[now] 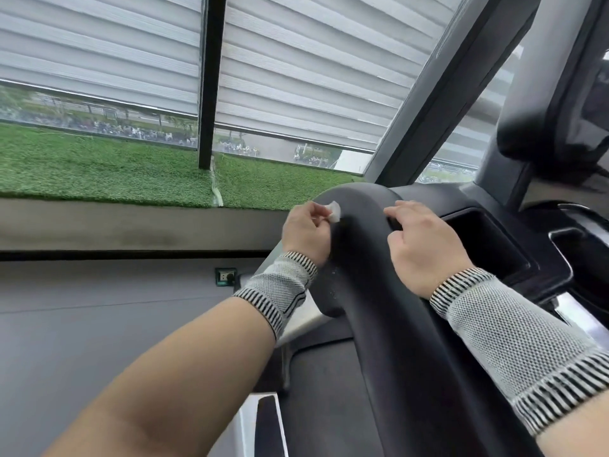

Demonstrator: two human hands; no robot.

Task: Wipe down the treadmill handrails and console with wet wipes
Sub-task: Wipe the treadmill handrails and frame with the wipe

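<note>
A thick black treadmill handrail (379, 291) curves from the bottom of the view up to a bend near the middle. My left hand (304, 230) pinches a small wadded white wet wipe (334, 212) and holds it against the outer left side of the bend. My right hand (423, 245) lies on the rail's inner side, with its fingers curled over the rail. Small wet droplets show on the rail below my left wrist. The dark console (494, 239) with a recessed tray sits to the right.
A silver and black upright (438, 94) of the treadmill rises to the upper right. Beyond the rail are a grey ledge, a strip of green artificial turf (99, 163), and windows with white blinds. A wall socket (225, 276) sits low on the grey wall.
</note>
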